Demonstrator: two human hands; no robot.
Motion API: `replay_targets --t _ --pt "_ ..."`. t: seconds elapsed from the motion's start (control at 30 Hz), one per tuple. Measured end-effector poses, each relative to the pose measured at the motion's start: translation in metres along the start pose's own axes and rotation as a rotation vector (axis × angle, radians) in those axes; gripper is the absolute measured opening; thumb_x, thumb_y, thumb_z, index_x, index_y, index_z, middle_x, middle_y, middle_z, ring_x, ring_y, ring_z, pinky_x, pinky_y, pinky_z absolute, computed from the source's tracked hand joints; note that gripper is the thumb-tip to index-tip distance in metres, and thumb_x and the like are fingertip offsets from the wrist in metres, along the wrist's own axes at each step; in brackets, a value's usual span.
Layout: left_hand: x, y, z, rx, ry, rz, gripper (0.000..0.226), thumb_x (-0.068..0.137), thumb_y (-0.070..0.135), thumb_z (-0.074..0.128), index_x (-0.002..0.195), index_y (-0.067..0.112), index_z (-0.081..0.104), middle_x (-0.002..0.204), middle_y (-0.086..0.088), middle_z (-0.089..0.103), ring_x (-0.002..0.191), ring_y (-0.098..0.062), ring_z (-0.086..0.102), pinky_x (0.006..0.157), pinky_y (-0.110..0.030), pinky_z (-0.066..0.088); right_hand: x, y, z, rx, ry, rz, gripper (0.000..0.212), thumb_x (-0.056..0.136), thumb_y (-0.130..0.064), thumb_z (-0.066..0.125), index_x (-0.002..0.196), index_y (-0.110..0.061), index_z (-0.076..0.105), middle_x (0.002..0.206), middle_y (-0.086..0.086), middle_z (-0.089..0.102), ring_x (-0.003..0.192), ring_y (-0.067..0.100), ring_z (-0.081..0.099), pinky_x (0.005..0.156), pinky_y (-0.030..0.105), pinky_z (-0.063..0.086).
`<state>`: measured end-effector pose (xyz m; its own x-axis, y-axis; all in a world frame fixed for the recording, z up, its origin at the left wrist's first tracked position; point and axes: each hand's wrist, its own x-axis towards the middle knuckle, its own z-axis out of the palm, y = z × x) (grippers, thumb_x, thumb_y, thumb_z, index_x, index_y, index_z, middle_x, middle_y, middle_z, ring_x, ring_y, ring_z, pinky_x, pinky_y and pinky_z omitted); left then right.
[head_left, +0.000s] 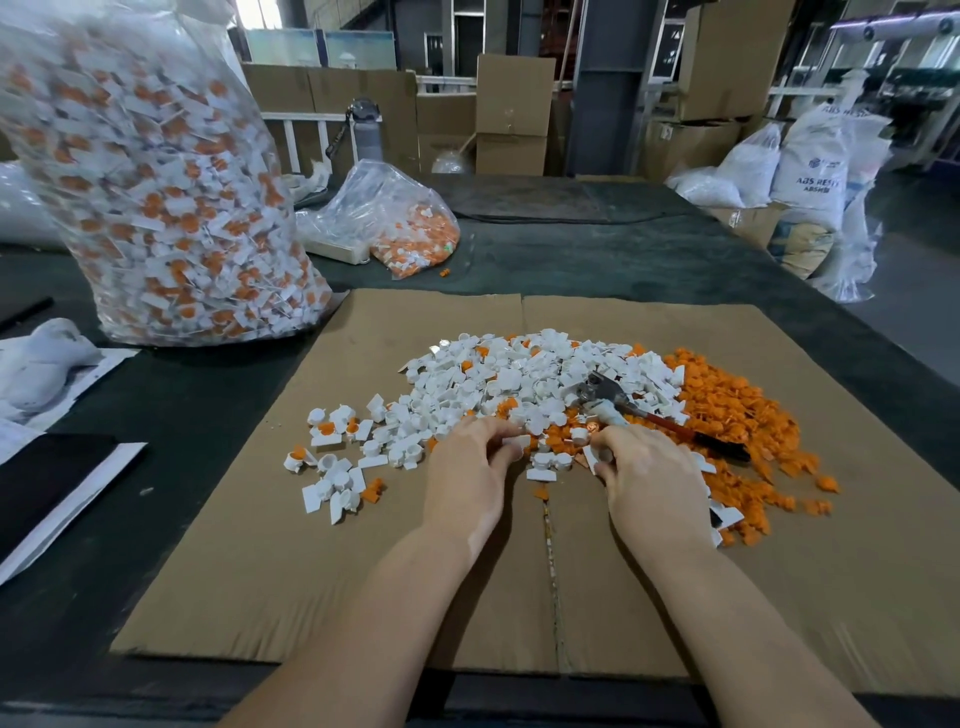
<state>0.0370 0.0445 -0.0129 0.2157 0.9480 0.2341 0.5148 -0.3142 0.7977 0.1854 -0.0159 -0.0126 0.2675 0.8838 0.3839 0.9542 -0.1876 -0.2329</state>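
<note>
Both hands work at the near rim of a heap of small plastic parts. The heap lies on a flattened cardboard sheet (260, 545) spread over the dark worktop (571, 254), toward its near edge.

The left hand (465, 475) has its fingers curled, the tips pinching a white part (519, 443) at the foot of the heap. The right hand (649, 480), near it, curls thumb and fingers round a second white part (596, 457).

White pieces (519, 374) fill the middle of the heap and orange pieces (727, 405) spread toward the right edge. A few loose ones lie scattered toward the left. A tool (623, 402) with a metal head and a red-and-black handle lies across the heap just behind the right hand, its head close to the fingertips.

At the far left corner of the cardboard stands a tall clear bag (156, 182) stuffed with white and orange pieces, touching the sheet. Farther back a smaller clear bag (395, 218) slumps open, with a grey bottle (366, 130) behind it. A crumpled white cloth (41, 364) lies by the left edge. Cardboard boxes (514, 114) stand beyond the far edge, and white sacks (810, 166) stand off the right edge.
</note>
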Motion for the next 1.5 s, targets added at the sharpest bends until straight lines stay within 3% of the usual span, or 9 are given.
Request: replay_targets --t 0.07,0.17,0.43,0.63,0.87,1.03,1.13,1.27,1.5 --pt "-0.001 -0.001 -0.003 -0.037 0.04 -0.018 0.002 0.09 0.025 0.061 0.089 0.026 0.063 0.088 0.01 0.057 0.076 -0.002 0.049 0.061 -0.006 0.035 0.001 0.0 -0.001 0.002 0.017 0.004 0.019 0.086 -0.003 0.059 0.101 -0.012 0.067 0.098 0.005 0.064 0.094 0.026 0.055 0.079 0.038 0.043" --pt "-0.006 -0.005 -0.009 -0.119 0.092 -0.093 0.015 0.092 0.026 0.059 0.078 0.031 0.054 0.085 0.01 0.058 0.076 -0.002 0.053 0.059 -0.007 0.038 0.002 -0.002 -0.002 0.035 0.093 0.035 0.02 0.083 0.001 0.061 0.097 -0.01 0.069 0.093 0.007 0.063 0.091 0.027 0.056 0.076 0.039 0.044" --pt "-0.005 -0.005 -0.006 -0.178 0.032 -0.11 0.01 0.092 0.026 0.059 0.082 0.024 0.057 0.078 0.004 0.064 0.072 -0.009 0.059 0.06 -0.015 0.044 0.007 0.003 -0.001 -0.007 0.042 0.076 0.024 0.09 -0.007 0.052 0.106 -0.017 0.066 0.095 0.002 0.064 0.095 0.023 0.054 0.083 0.037 0.037" --pt "-0.001 0.006 0.009 -0.234 0.062 -0.093 0.014 0.09 0.029 0.062 0.077 0.029 0.055 0.074 0.009 0.06 0.068 -0.003 0.054 0.057 -0.006 0.038 0.014 -0.011 0.001 0.047 0.063 -0.066 0.015 0.089 -0.016 0.06 0.101 -0.016 0.069 0.097 0.0 0.064 0.097 0.021 0.056 0.083 0.035 0.036" --pt "-0.004 0.003 0.017 -0.297 0.075 -0.124 0.015 0.089 0.028 0.063 0.077 0.032 0.056 0.075 0.01 0.062 0.067 0.002 0.057 0.058 -0.006 0.039 0.027 -0.026 0.01 -0.126 -0.008 -0.105 0.021 0.091 -0.043 0.049 0.1 -0.029 0.063 0.105 -0.011 0.057 0.103 0.015 0.046 0.085 0.034 0.025" --pt "-0.003 0.001 0.018 -0.301 0.079 -0.113 0.018 0.091 0.023 0.06 0.109 0.025 0.064 0.1 0.007 0.063 0.091 -0.009 0.058 0.084 -0.02 0.046 0.031 -0.03 0.01 -0.269 -0.05 -0.177 0.012 0.091 -0.016 0.05 0.096 -0.022 0.06 0.104 -0.003 0.057 0.102 0.019 0.045 0.086 0.035 0.026" --pt "-0.007 0.004 0.017 -0.378 0.156 -0.085 0.015 0.091 0.017 0.061 0.097 0.03 0.062 0.092 0.011 0.061 0.083 0.001 0.055 0.075 -0.005 0.041 0.026 -0.029 0.008 -0.275 0.024 -0.179 0.01 0.083 -0.005 0.061 0.087 -0.014 0.064 0.093 0.004 0.062 0.091 0.024 0.054 0.08 0.037 0.037" --pt "-0.009 0.002 0.018 -0.465 0.232 -0.158 0.019 0.091 0.011 0.057 0.092 0.029 0.058 0.084 0.011 0.055 0.076 -0.002 0.052 0.064 -0.006 0.039 0.016 -0.025 0.009 -0.071 0.247 -0.173 0.011 0.075 -0.005 0.075 0.074 -0.009 0.065 0.074 0.007 0.061 0.069 0.026 0.057 0.059 0.036 0.046" --pt "-0.005 -0.002 0.017 -0.316 0.064 -0.137 0.012 0.09 0.025 0.061 0.098 0.034 0.061 0.084 0.018 0.059 0.078 0.002 0.055 0.063 -0.006 0.037 0.001 -0.023 0.008 0.402 0.286 -0.046 0.005 0.085 -0.002 0.064 0.089 -0.002 0.067 0.081 0.007 0.067 0.077 0.02 0.062 0.068 0.024 0.044"
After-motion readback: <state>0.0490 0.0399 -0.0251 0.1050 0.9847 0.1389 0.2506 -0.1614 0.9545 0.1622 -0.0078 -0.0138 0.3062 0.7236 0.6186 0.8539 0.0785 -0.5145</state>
